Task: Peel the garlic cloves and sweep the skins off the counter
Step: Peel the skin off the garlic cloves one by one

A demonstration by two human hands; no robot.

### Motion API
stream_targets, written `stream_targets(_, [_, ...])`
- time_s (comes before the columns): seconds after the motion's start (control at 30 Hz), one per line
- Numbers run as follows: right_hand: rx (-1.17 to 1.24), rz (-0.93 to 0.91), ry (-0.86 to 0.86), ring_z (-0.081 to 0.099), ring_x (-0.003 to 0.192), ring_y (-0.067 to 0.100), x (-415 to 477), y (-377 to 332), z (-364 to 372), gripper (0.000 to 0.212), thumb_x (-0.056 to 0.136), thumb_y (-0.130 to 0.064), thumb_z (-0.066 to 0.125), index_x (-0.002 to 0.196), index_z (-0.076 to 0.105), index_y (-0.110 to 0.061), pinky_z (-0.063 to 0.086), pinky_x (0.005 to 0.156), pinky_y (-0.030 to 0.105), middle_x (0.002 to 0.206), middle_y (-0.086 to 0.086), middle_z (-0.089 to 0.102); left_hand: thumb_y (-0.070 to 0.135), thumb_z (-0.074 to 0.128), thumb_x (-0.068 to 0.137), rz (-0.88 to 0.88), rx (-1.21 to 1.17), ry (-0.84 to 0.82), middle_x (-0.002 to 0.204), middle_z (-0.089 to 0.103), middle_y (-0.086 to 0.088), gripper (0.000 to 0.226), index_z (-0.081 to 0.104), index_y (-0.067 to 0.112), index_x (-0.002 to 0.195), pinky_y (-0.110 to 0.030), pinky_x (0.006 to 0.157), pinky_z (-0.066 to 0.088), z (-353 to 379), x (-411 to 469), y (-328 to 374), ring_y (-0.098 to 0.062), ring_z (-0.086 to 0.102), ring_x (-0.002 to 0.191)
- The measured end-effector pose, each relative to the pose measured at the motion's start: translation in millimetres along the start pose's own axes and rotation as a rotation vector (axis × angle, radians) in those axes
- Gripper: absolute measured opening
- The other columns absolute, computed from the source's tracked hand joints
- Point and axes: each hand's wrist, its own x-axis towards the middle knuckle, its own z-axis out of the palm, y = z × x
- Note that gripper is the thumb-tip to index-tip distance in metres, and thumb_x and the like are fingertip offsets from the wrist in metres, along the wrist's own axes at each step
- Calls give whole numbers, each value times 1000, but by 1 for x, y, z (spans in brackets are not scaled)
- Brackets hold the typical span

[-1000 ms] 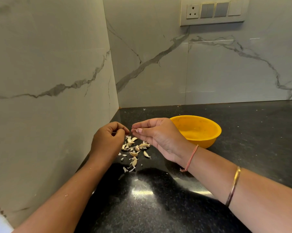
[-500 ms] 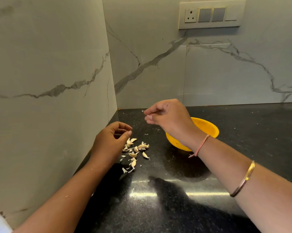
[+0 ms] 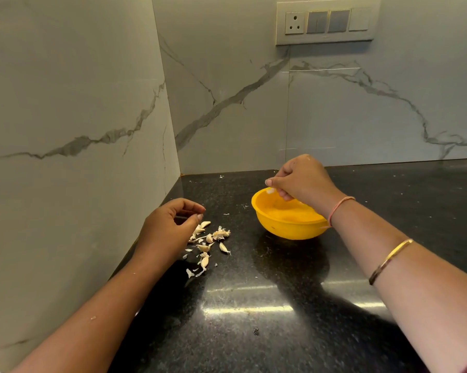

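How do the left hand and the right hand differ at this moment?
The left hand hovers beside the garlic pile; the right hand is over the yellow bowl. The right hand pinches a pale garlic piece; the left hand, loosely curled, shows nothing held. Both are above the dark counter.

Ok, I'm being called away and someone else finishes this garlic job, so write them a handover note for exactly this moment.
Left hand: fingers loosely curled, nothing visible in them, close beside the garlic pile.
Right hand: over the yellow bowl, fingers pinching a small pale piece, probably a peeled clove.
Pile: cloves mixed with loose skins on the black counter.
Done: some peeling, judging by the loose skins.
To do: drop this piece in the bowl, peel the remaining cloves, sweep the skins off the counter.
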Motion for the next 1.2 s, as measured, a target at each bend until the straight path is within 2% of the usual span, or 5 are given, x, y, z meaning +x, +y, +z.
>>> stream_targets(0.4, [198,-335,33,59,47,1,-26,-37,17,12,90,-16,61,86,68,-6,51,50,14,61,-6,60,5,51,87,-39,18,65,40,50,18,28,66,21,69,-9,39,29,-2,0,3,1,42,37])
stream_targets(0.8, [-484,-424,-496,60,95,23,-66,-50,57,26,91,-26,59,112,60,-11,45,69,27,104,7,64,34,56,91,-76,49,65,74,67,-6,29,68,22,68,-22,59,39,-2,1,0,-18,60,73])
stream_targets(0.93, [-398,-439,-472,59,89,23,-65,-44,65,15,91,-11,52,105,58,-12,47,70,29,98,6,63,13,57,91,-42,51,25,84,63,13,22,62,32,80,-14,62,40,-4,2,0,0,57,77])
stream_targets(1.07, [-143,-355,-390,59,77,14,-57,-35,67,17,87,-12,57,103,59,-18,40,58,17,83,-2,64,3,51,86,-65,58,14,61,61,6,33,68,27,72,-13,46,34,-5,1,1,-3,44,45])
stream_targets(1.2, [269,-155,-367,67,70,16,-54,-33,67,15,88,-8,59,101,60,-16,58,64,28,76,-2,65,15,58,89,-109,-75,5,75,66,4,19,67,27,77,-26,66,49,-4,1,2,-10,59,69])
